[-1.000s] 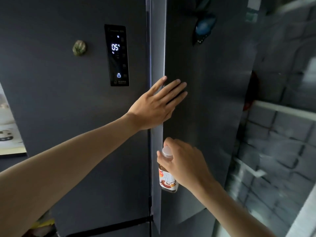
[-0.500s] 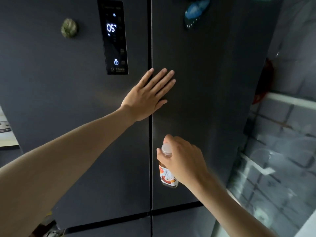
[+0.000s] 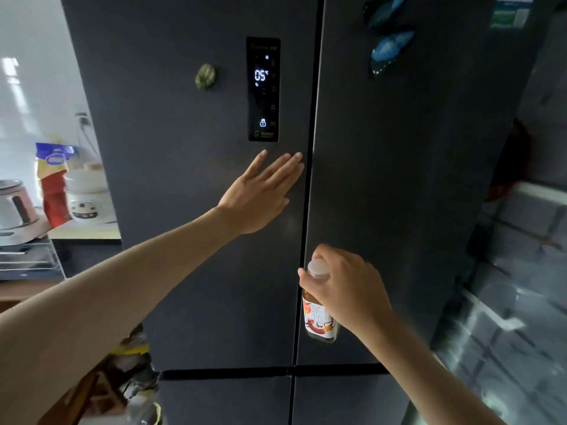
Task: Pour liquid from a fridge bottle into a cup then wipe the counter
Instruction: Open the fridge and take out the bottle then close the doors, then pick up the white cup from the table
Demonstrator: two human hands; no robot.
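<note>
A dark grey fridge fills the view, both upper doors closed. My right hand grips a small bottle by its neck; it has a white cap, an orange and white label and brownish liquid, and hangs upright in front of the right door. My left hand is stretched out flat with straight fingers in front of the left door, just below the lit control panel; whether it touches the door I cannot tell. No cup is in view.
A counter at the left holds a red and blue bag, a white cooker and a pale appliance. A metal rack sits below. Magnets dot the fridge doors. A tiled wall stands at the right.
The right fridge door swung closed under my left hand. That hand has since drifted left, off the right door and onto the left door's side. My right hand still holds the bottle.
</note>
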